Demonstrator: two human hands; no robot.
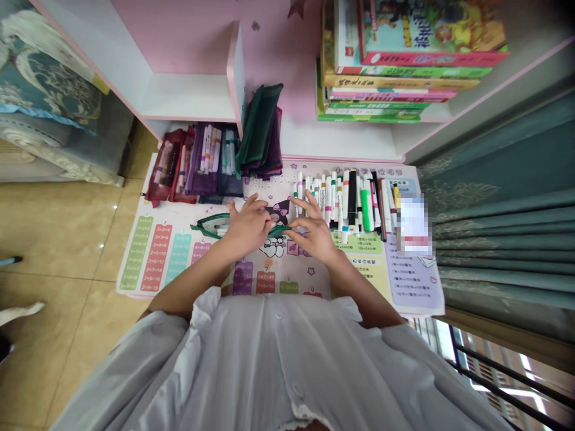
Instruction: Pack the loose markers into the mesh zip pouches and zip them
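A green-edged zip pouch (pixel 227 225) lies on the printed desk mat (pixel 155 263) between my hands, with a few pens showing in its open mouth. My left hand (pixel 247 227) grips its green zip edge from above. My right hand (pixel 312 230) pinches the far end of that edge between thumb and fingers. Just beyond my right hand, a row of several felt-tip markers (pixel 336 203) lies on the mat, their caps pointing various ways. Part of the pouch is hidden under my left hand.
Filled mesh pencil pouches (pixel 202 161) and a dark green pouch (pixel 258 129) stand at the mat's back edge, below a pink-and-white shelf (pixel 188 96) holding stacked books (pixel 386 72). A blurred paper (pixel 413 226) lies at right, beside a teal curtain (pixel 503 239); tiled floor lies left.
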